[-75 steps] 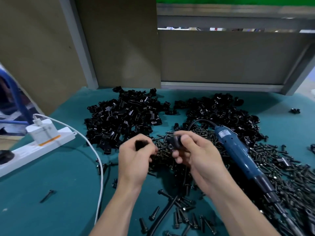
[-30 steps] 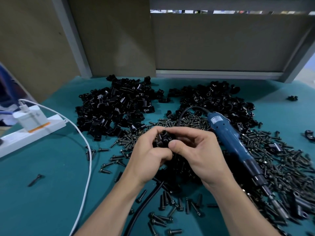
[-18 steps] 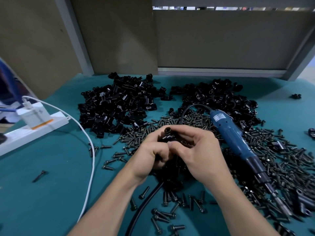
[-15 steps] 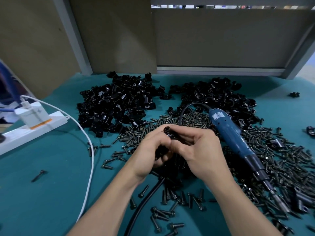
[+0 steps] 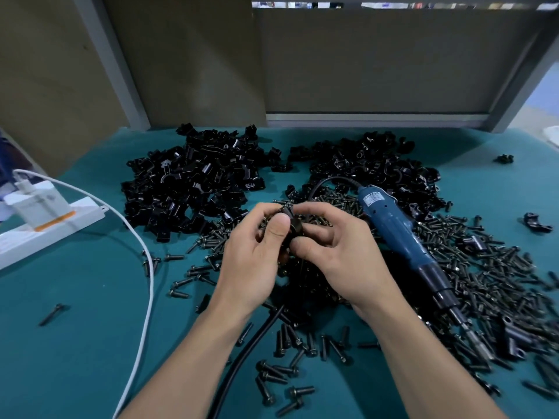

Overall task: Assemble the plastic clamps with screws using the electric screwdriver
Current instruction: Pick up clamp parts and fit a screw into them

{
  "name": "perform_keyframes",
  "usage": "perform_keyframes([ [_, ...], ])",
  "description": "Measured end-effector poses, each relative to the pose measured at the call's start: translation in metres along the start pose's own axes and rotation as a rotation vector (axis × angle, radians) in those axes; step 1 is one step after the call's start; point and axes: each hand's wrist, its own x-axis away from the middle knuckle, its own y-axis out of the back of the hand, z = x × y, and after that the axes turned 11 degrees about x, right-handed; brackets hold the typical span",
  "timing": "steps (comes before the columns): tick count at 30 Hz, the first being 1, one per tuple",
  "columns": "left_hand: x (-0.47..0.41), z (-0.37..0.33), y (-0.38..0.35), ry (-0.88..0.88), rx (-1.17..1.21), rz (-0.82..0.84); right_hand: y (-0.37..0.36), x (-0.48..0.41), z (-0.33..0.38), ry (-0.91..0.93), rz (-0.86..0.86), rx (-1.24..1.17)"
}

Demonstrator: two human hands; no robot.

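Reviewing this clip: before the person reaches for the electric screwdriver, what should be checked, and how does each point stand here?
1. Grip on the clamp: ok, left hand and right hand both pinch it.
2. A screw seated in the clamp: cannot tell, the fingers hide it.
3. Reach to the electric screwdriver: ok, it lies just right of the right hand.
4. A hand free to take it: not ok, both hold the clamp.
5. Screwdriver tip clear: not ok, it lies among loose screws.
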Motion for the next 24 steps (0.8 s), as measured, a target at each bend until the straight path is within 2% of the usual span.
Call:
perform_keyframes([
  [7, 0.001, 0.002, 0.003, 0.023, 0.027, -0.009, -0.007, 0.001, -0.002, 0.041, -0.051, 0.077],
  [11, 0.006, 0.002, 0.003, 0.020, -0.041, 0.010, -0.008, 0.003, 0.002, 0.070, -0.046, 0.119],
  [15, 0.004, 0.001, 0.001, -0.048, 0.042, 0.024, -0.012, 0.010, 0.012, 0.089, -0.117, 0.250],
  [17, 0.004, 0.000, 0.000, -0.061, 0.100, 0.039, -0.009, 0.012, 0.016, 0.053, -0.133, 0.208],
  [20, 0.008, -0.002, -0.004, 0.006, 0.198, 0.024, 0.003, 0.017, 0.019, -0.047, -0.126, 0.215],
  [24, 0.011, 0.002, -0.004, 0.125, 0.067, -0.096, 0.023, 0.039, 0.017, -0.059, -0.224, 0.431],
])
